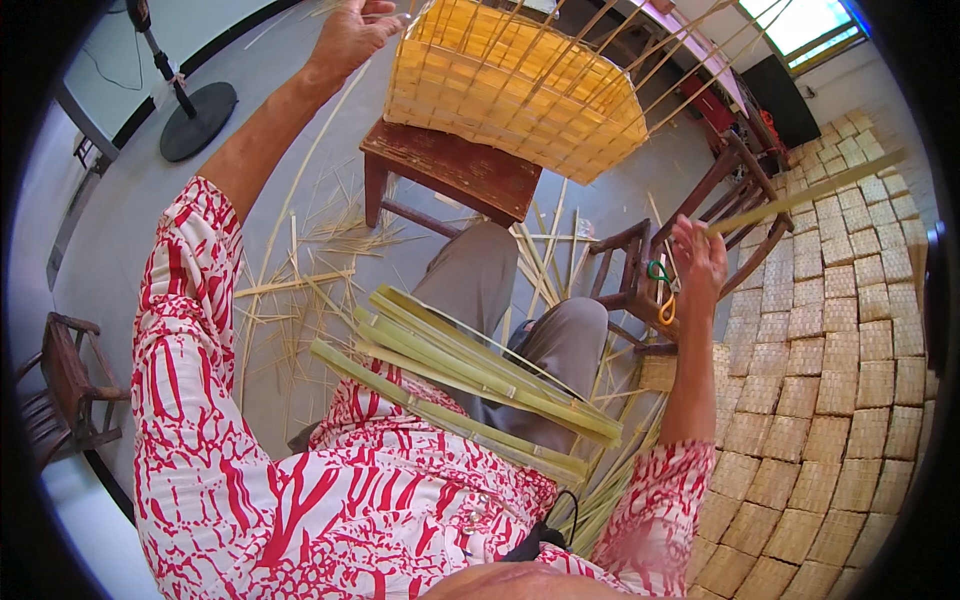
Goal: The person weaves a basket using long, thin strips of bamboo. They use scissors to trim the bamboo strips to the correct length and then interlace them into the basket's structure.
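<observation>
A half-woven bamboo basket [510, 90] lies tilted on a worn red wooden stool [450, 161], loose stakes fanning upward from it. At its upper left corner is my left hand [358, 34], thumb and fingers close together; whether they grip anything is unclear. Out to the right, my right hand [699, 255] holds one end of a long, flat bamboo strip [810, 193] that points up and right. Several green split bamboo lengths [480, 367] rest across my lap.
A wooden chair [630, 262] stands at right, with green and orange looped handles [664, 292] by my right wrist. Woven pieces [810, 390] cover the floor there in rows. Bamboo scraps [330, 232] litter the left floor. A round stand base [199, 121] and small chair [75, 371] are further left.
</observation>
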Motion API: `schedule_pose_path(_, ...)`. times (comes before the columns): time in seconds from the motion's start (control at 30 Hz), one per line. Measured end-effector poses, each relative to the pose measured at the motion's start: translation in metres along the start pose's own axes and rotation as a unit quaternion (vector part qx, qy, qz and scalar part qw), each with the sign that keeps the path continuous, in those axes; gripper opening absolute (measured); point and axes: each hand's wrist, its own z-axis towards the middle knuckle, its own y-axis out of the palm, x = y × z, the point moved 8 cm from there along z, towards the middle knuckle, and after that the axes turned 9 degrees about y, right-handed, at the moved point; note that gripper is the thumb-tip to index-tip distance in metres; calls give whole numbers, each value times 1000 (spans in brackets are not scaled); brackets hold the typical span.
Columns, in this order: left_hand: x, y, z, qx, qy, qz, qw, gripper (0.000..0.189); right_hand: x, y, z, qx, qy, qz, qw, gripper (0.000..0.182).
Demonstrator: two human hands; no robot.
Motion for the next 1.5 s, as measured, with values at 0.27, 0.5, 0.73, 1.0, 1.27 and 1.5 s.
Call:
schedule_pose_path(0.27,33,32,33,-108,-25,-84,990,53,18,86,110,-85,-32,-58,994,16)
schedule_pose_path(0.5,75,18,27,-51,34,-142,988,16,6,118,98,-88,-160,-26,983,15)
schedule_pose_path(0.73,101,18,14,-136,30,-205,969,41,-12,108,16,-101,-146,-68,982,16)
schedule_pose_path(1.0,105,15,4,-347,58,-126,928,27,16,112,-11,-25,-147,-84,985,13)
schedule_pose_path(1.27,129,41,-28,-465,144,2,874,60,46,112,2,70,-166,-180,967,26)
schedule_pose_path(1.5,151,62,-14,-481,143,31,864,49,30,126,-14,120,-197,-184,956,22)
